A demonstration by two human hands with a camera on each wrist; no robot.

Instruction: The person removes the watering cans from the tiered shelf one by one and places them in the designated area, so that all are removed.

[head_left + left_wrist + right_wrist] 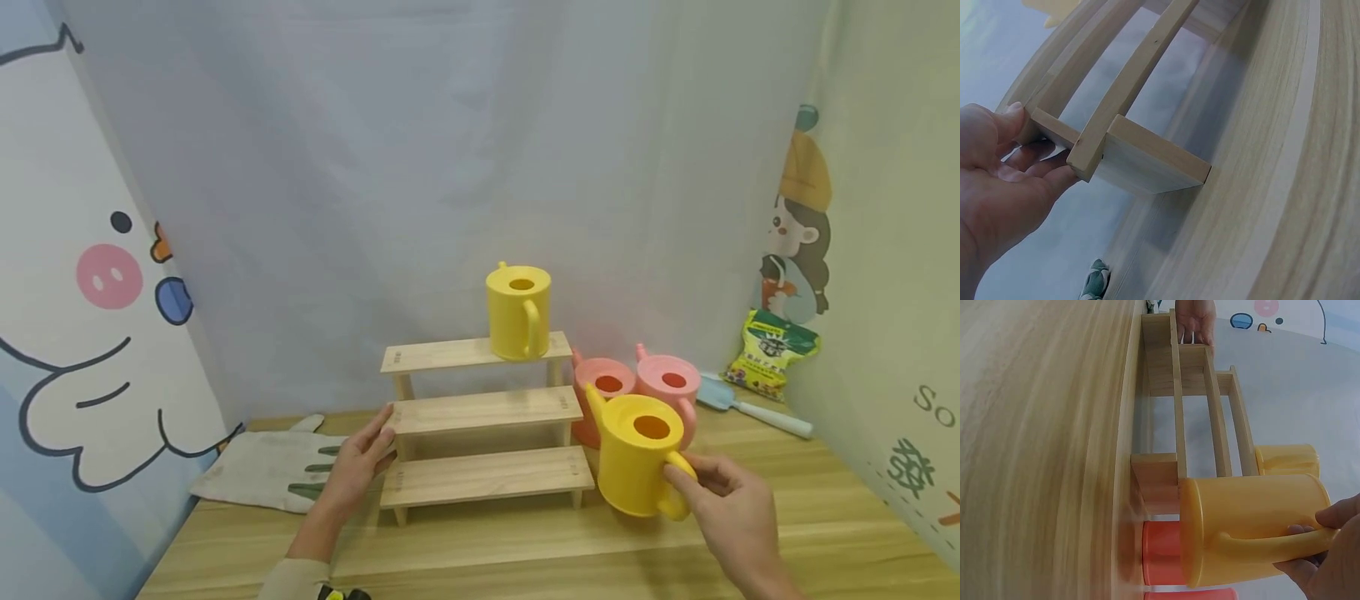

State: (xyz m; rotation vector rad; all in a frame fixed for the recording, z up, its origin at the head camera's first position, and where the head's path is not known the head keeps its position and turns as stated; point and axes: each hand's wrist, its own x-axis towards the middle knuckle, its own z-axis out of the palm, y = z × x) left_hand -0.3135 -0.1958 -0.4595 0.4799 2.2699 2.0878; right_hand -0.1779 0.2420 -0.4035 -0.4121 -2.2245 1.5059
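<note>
My right hand (738, 521) pinches the handle of a yellow watering can (633, 467), raised off the table at the right end of a three-tier wooden stand (487, 411). In the right wrist view, thumb and fingers close round that handle. My left hand (1013, 169) holds the stand's left end by its middle tier, thumb and fingers on the wood. Another yellow watering can (517, 321) stands upright at the right of the top tier. Behind the held can are a red watering can (603, 371), partly hidden, and a pink watering can (667, 371).
A hand trowel (757, 410) with a pale handle lies at the right, beside a green and yellow packet (772, 354) against the wall. White gloves (262, 467) with green marks lie left of the stand. A grey curtain (337, 208) hangs behind.
</note>
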